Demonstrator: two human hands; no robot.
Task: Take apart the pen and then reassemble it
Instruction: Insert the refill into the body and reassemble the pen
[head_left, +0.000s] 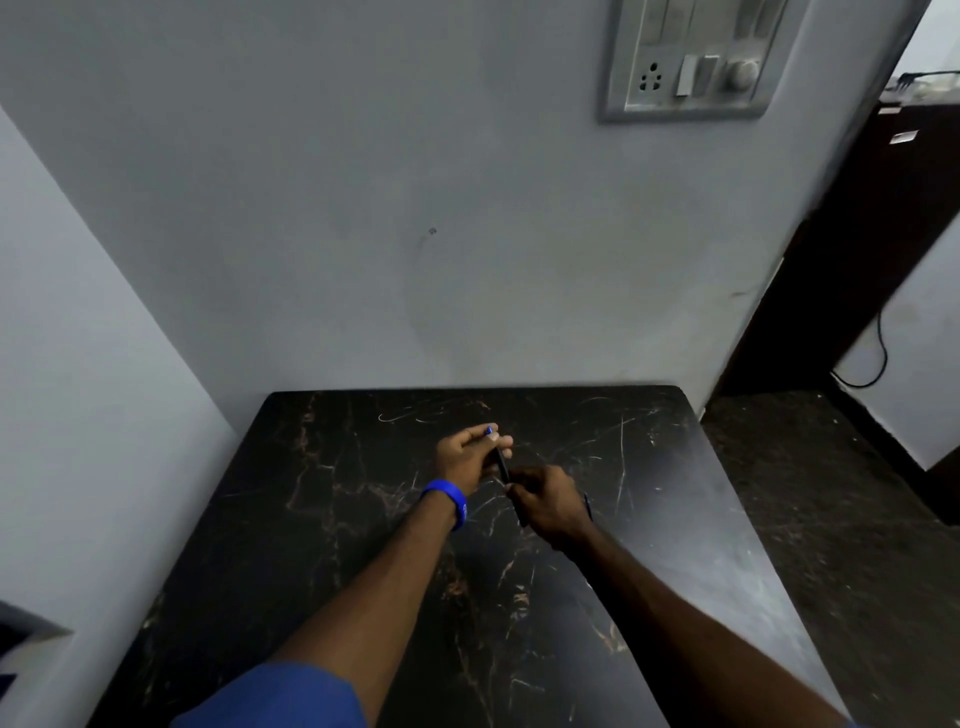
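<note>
A thin dark pen (502, 465) with a small blue tip showing at its far end is held above the black marble table (363, 519). My left hand (467, 457), with a blue wristband, grips the pen's far part. My right hand (548, 501) is closed around the near part, and a dark piece sticks out below its fingers. The two hands almost touch over the middle of the table. I cannot tell whether the pen is in one piece or split; fingers hide the joint.
The table stands in a corner against a grey wall (415, 208). A switch and socket panel (691, 57) is high on the wall. To the right lie a dark floor (831, 493), a brown cabinet (857, 234) and a hanging black cable (878, 353).
</note>
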